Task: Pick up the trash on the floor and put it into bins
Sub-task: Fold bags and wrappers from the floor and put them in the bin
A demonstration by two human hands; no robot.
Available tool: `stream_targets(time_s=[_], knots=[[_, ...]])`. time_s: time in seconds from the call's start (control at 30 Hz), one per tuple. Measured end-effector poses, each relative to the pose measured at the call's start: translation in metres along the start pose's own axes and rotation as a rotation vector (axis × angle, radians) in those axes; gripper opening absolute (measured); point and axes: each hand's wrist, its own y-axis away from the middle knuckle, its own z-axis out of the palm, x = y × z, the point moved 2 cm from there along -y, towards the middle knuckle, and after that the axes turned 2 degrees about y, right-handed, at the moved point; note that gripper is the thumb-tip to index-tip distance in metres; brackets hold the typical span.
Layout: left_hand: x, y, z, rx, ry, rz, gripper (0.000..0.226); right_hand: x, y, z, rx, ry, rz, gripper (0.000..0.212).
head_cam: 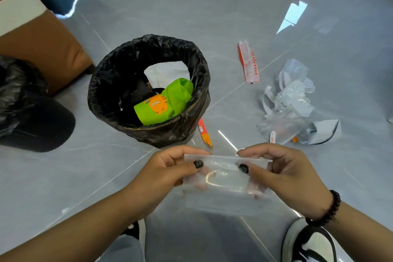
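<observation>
We hold a clear plastic bag point(225, 185) flat between us and the floor, stretched by its top edge: our left hand point(170, 170) pinches the left corner with thumb on top and fingers showing through from beneath, and our right hand point(282, 174) pinches the right corner the same way. Both hands are clamped on the film, set apart by the width of the bag. It hangs just short of the bin point(148, 91), whose black liner point(106, 83) folds over the rim.

The film looks thin and slippery, so we judge that a loosened pinch on either side could let it swing or flutter down beside the bin rather than into it. Released flat, it may well catch on the rim and slide off; crumpling it first would help. The bin already holds a green wrapper point(168, 102) and white paper point(168, 71), both riding high, so a light bag could perch on top and spill out.

Ahead of our hands the path to the bin mouth is open. An orange wrapper point(205, 133) lies touching the bin's near side, a red and white sleeve point(248, 61) lies further right, and a heap of clear plastic scraps point(291, 108) sits well to the right. A dark bagged shape point(27, 108) crowds the left, and our shoes point(310, 242) stand just below the bag.
</observation>
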Motion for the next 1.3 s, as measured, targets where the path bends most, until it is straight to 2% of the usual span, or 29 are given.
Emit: stream_targets(time_s=[0.07,0.13,0.2,0.27,0.4,0.53,0.67,0.77,0.9,0.93,1.0,1.07,1.1,1.17,1.3], knots=[[-0.002,0.0,0.001,-0.009,0.049,-0.066,0.032,0.004,0.002,-0.003,-0.006,0.049,-0.038,0.017],[-0.002,0.001,0.001,-0.024,0.077,-0.113,0.041,0.008,0.005,-0.003,-0.021,0.014,-0.066,0.032],[-0.001,0.002,0.002,-0.036,0.08,-0.13,0.031,0.011,0.007,-0.002,-0.025,0.002,-0.088,0.031],[-0.001,0.002,0.002,-0.021,0.07,-0.133,0.016,0.013,0.007,-0.001,-0.031,0.009,-0.091,0.013],[-0.005,0.0,0.0,0.1,-0.083,-0.078,0.014,0.014,0.008,0.001,-0.075,0.041,-0.07,0.023],[-0.002,0.0,0.001,0.096,-0.087,-0.027,0.032,0.015,0.005,0.003,-0.066,-0.15,0.097,0.029],[-0.003,0.001,0.003,0.058,-0.165,-0.069,0.026,0.015,0.005,0.006,-0.047,-0.152,0.121,0.012],[-0.008,0.002,0.004,0.04,-0.149,-0.139,0.032,0.015,0.006,0.007,-0.033,-0.134,0.041,0.009],[-0.009,0.0,0.002,0.055,-0.076,-0.106,0.017,0.017,0.006,0.006,-0.023,-0.062,-0.02,0.03],[-0.01,0.0,0.002,0.064,-0.075,-0.094,0.017,0.018,0.006,0.005,-0.025,-0.056,-0.021,0.029],[-0.01,-0.001,0.0,0.075,-0.102,-0.066,0.013,0.017,0.007,0.004,-0.04,-0.073,-0.013,0.014],[-0.009,-0.001,-0.001,0.072,-0.139,-0.037,0.008,0.017,0.007,0.004,-0.062,-0.14,0.059,0.024],[-0.01,0.0,-0.001,0.072,-0.147,-0.026,0.012,0.017,0.007,0.005,-0.075,-0.166,0.111,0.028],[-0.011,-0.001,-0.002,0.08,-0.138,-0.022,0.013,0.016,0.007,0.007,-0.083,-0.169,0.177,0.02],[-0.014,-0.003,-0.003,0.092,-0.084,-0.121,0.045,0.019,0.008,0.011,-0.076,-0.137,0.142,0.013]])
